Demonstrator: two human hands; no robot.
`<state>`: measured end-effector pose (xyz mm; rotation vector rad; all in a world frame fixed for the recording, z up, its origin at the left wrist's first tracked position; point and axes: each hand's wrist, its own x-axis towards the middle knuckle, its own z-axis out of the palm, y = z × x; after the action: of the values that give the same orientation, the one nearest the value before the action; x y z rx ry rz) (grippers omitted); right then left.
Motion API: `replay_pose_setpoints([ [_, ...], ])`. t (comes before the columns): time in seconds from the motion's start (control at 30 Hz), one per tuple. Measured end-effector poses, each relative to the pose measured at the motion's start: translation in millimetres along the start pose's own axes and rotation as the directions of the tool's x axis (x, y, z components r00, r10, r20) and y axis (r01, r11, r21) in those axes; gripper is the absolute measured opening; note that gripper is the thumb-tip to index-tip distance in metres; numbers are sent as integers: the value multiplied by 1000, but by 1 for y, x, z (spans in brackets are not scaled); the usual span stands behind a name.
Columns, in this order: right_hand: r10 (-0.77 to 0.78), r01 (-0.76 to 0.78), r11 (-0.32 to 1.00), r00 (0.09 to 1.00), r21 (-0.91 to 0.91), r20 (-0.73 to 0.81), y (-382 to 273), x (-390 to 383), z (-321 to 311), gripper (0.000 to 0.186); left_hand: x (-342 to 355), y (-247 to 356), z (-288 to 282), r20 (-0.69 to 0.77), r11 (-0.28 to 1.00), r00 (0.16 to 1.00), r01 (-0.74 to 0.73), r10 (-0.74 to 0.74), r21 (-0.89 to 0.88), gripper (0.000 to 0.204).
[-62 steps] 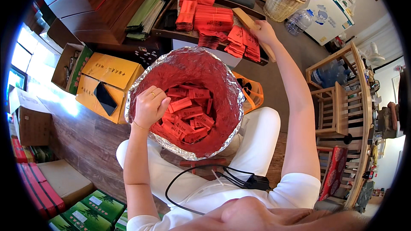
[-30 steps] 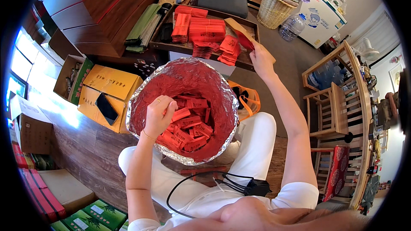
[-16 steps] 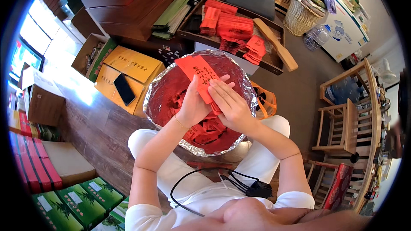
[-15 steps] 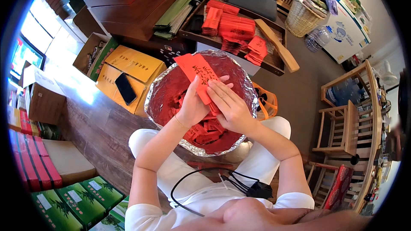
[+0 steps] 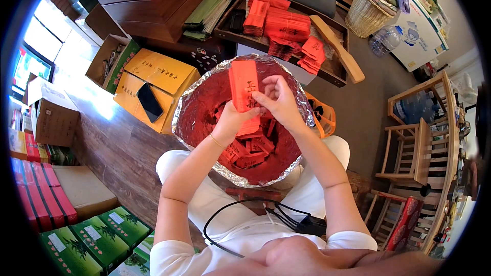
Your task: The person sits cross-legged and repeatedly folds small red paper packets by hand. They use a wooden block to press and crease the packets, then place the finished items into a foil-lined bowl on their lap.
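My left hand [image 5: 232,123] is closed round the lower part of a stack of long red paper slips [image 5: 242,79] with black writing, held upright over a basin. At the stack's right edge, the thumb and forefinger of my right hand [image 5: 280,101] pinch a red slip; its other fingers curl loosely. The wide basin [image 5: 185,103] has a crinkled foil rim and a red inside, and stands between my knees. Many loose red slips [image 5: 251,152] lie heaped in it below my hands.
Beyond the basin, a wooden tray [image 5: 335,77] holds bundled red slips and a wooden paddle [image 5: 337,48]. Yellow boxes [image 5: 148,69] with a black phone [image 5: 149,103] stand left. An orange bag [image 5: 325,117] sits right of the basin. A black cable [image 5: 215,214] crosses my lap.
The stack has turned from a leftward tilt to nearly upright. My right hand has moved off the stack's face to its right edge, with the fingers now curled.
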<state>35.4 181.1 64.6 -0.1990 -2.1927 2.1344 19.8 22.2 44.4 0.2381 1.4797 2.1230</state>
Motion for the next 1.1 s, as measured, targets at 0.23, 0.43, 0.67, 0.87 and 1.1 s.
replay_pose_setpoints([
  [0.23, -96, 99, 979, 995, -178, 25, 17, 5, -4, 36, -5, 1, -1, 27, 980, 997, 72, -68, -185, 35],
  [0.43, -91, 91, 996, 996, -10, 13, 16, 4, -10, 28, -6, 1, -1, 25, 964, 998, 58, -54, -258, 33],
  [0.67, -163, 148, 969, 985, -199, -61, 2, -4, -8, 26, 0, -6, -1, -65, 984, 982, -175, 175, 20, 25],
  [0.87, -403, 324, 860, 905, -394, -136, -9, -12, 6, 26, -1, -11, -1, -110, 953, 954, -260, 279, 157, 22],
  [1.1, -381, 340, 905, 915, -254, -132, -11, -7, 10, 23, 1, -14, -3, -110, 953, 949, -283, 294, 104, 25],
])
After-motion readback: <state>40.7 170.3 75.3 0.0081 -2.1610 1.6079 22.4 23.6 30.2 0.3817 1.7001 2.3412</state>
